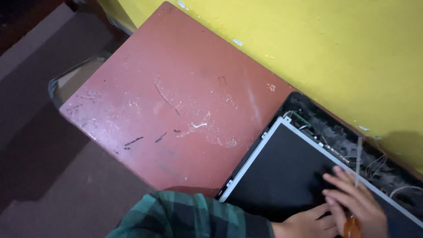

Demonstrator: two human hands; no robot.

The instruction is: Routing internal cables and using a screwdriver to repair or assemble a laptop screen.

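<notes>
A slim amber-handled screwdriver [356, 176] is gripped by the right hand [359, 205] over the dark flat laptop screen panel [286, 172], on which the left hand [308, 222] is laid open.

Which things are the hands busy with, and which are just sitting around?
In use: laptop screen panel, its black back cover, screwdriver, left hand, right hand.
Just there: red table, yellow wall, bin beside the table.

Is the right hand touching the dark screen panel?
Touching. The head view shows the right hand with fingers lying flat on the dark screen panel.
</notes>
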